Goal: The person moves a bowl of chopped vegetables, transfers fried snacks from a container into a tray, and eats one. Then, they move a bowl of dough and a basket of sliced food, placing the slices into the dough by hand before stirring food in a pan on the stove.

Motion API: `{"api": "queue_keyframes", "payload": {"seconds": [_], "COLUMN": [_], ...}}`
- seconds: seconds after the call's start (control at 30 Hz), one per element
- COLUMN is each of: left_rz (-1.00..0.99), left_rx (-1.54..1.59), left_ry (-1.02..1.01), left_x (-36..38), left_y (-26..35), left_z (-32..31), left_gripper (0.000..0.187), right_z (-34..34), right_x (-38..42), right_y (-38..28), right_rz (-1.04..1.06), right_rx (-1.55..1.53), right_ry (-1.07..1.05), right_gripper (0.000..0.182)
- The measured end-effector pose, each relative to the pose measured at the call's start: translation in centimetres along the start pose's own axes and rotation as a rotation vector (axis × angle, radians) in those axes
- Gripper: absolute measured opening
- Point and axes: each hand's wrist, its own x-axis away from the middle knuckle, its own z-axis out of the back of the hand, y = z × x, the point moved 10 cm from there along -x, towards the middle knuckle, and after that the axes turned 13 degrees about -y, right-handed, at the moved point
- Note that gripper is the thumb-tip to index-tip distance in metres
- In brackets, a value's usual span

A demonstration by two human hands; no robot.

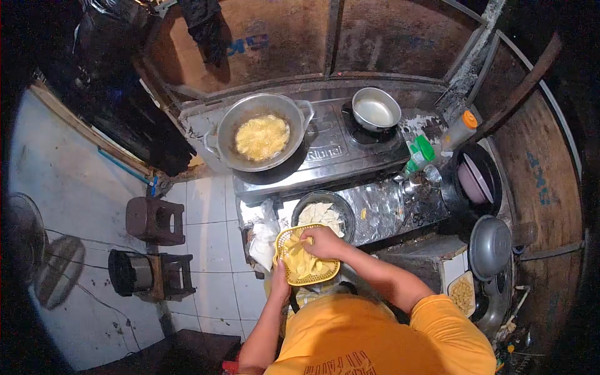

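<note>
My left hand (279,282) grips the near left rim of a yellow plastic basket (333,270), which has perforated sides. Inside lie pale yellow slices (304,265). My right hand (325,242) reaches over the far right rim, its fingers closed on some of these slices; the fingertips are partly hidden. Just beyond the basket, a dark bowl (348,215) holds whitish flat pieces (320,215). On the stove, a large wok (226,134) contains yellow pieces (262,137) frying in bubbling oil.
A small pot (376,109) sits on the right side of the two-burner stove (328,164). A green packet (420,153) and an orange-capped bottle (459,130) stand right of it. A white plastic bag (264,240) lies left of the basket. Stools (156,220) stand on the tiled floor.
</note>
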Motion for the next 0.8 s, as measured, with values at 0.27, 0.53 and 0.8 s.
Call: {"api": "queue_keyframes", "payload": {"seconds": [0.27, 0.53, 0.8], "left_rz": [0.014, 0.029, 0.003], "left_rx": [-0.036, -0.166, -0.278], "left_ry": [0.018, 0.046, 0.055], "left_x": [0.8, 0.1, -1.4], "left_y": [0.2, -0.9, -3.1], "left_z": [-0.6, 1.7, 5.2], "left_gripper": [0.060, 0.059, 0.060], "right_z": [-1.6, 0.0, 2.5], "right_x": [0.1, -0.5, 0.1], "right_y": [-0.1, 2.2, 4.9], "right_rz": [0.002, -0.071, -0.132], "right_rx": [-0.030, -0.197, -0.331], "right_ry": [-0.006, -0.001, 0.006], "right_gripper": [0.022, 0.024, 0.031]}}
